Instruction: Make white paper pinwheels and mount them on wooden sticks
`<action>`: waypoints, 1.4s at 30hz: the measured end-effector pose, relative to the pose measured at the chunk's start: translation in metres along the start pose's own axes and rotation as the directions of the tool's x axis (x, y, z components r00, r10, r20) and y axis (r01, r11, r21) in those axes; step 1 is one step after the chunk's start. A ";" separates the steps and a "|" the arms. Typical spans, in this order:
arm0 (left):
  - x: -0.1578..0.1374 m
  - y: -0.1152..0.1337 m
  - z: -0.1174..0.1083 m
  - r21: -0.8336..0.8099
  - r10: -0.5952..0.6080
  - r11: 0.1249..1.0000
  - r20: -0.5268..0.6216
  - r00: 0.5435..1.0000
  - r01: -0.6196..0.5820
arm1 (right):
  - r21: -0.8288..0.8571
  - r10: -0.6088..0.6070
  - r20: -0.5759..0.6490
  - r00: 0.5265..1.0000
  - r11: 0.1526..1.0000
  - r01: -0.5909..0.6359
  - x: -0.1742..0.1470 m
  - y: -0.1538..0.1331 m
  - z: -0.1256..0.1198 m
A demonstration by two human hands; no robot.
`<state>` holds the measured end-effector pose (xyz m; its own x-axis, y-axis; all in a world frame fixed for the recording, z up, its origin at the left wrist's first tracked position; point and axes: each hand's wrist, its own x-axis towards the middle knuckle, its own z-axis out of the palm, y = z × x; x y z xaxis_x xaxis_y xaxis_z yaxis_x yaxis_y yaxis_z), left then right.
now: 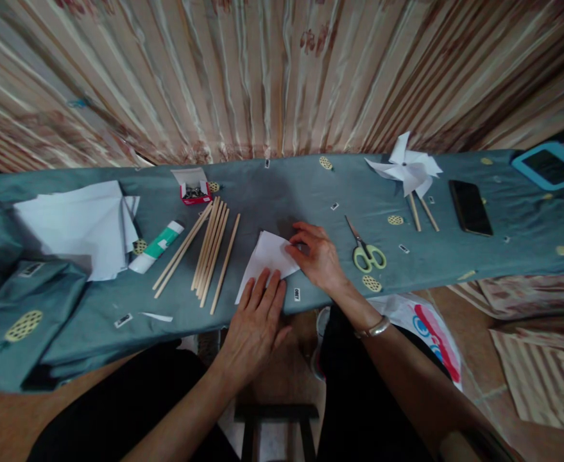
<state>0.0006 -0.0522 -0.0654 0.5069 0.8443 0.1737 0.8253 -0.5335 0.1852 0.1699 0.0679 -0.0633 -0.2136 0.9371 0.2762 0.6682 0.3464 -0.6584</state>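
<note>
Two hands on one white paper triangle [271,252], near edge of the cloth-covered table [282,186].
Left hand [255,324] lies palm down, fingers spread long and gripping nothing, tips pressing the lower part of the sheet; right hand [317,256] has thumb and forefinger at its right corner, though whether they pinch it I cannot tell; paper sits between the wooden sticks [209,256] and green-handled scissors [367,255]; farther left, glue tube [156,247], open red box [195,192], paper stack [79,224]; farther right, white pinwheels [404,170] on sticks, then a dark phone [471,206].
</note>
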 end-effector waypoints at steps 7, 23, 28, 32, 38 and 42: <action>0.000 0.000 -0.002 -0.004 0.002 1.000 0.008 1.000 -0.002 | -0.016 0.009 -0.002 1.000 1.000 -0.009 0.002 -0.001 0.002; 0.000 0.001 -0.001 0.027 0.012 1.000 0.010 1.000 -0.012 | -0.097 0.003 -0.005 1.000 0.995 -0.004 0.000 -0.001 0.004; 0.000 0.000 -0.002 0.030 0.008 1.000 0.025 1.000 -0.009 | -0.257 -0.022 -0.021 1.000 0.966 0.016 -0.006 -0.002 0.004; 0.001 0.001 -0.002 0.027 -0.006 1.000 0.060 0.998 0.005 | -0.356 -0.081 0.006 0.997 0.931 0.078 -0.020 -0.010 0.005; 0.002 0.001 -0.001 0.036 -0.004 0.999 0.060 0.998 0.002 | -0.398 -0.075 0.032 0.997 0.914 0.081 -0.044 -0.018 0.007; 0.002 0.000 0.000 0.050 0.009 0.999 0.041 0.999 -0.011 | -0.430 -0.037 -0.006 0.999 0.902 0.031 -0.045 -0.003 -0.002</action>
<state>0.0013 -0.0505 -0.0649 0.5239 0.8409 0.1357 0.8311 -0.5395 0.1348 0.1784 0.0244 -0.0722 -0.2338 0.9234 0.3043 0.9029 0.3223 -0.2845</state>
